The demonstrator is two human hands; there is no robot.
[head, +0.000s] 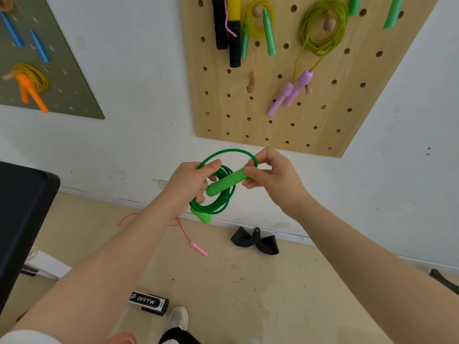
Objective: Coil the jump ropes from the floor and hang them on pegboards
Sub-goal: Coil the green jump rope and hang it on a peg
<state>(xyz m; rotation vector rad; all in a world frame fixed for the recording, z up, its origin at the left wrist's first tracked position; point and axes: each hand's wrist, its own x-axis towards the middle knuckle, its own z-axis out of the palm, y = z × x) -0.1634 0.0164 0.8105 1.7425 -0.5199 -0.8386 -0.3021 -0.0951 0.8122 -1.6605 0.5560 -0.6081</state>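
A: At centre frame, just below the wooden pegboard [285,115], two bare hands work a green jump rope [218,204]. The left hand [191,184] grips the coiled loops w/ fingers curled thru the bundle. The right hand [270,175] pinches one green handle [227,182], which lies across the coil; a last loop arcs up between the hands. The 2nd handle [202,216] hangs below the left hand.

B: Which step is this?

A: Coiling looks nearly done, prob. securing the end before hanging. Next move calls for keeping the bundle tight and lifting it to a free wooden peg [251,83], mid-board, above the hands.

B: Anything left on the floor?

A: Yes. A pink jump rope [185,235] lies lower centre-left by the wall, uncoiled, so that's still to do. Other ropes already hang at upper right & on the grey-green pegboard [74,78], upper left.
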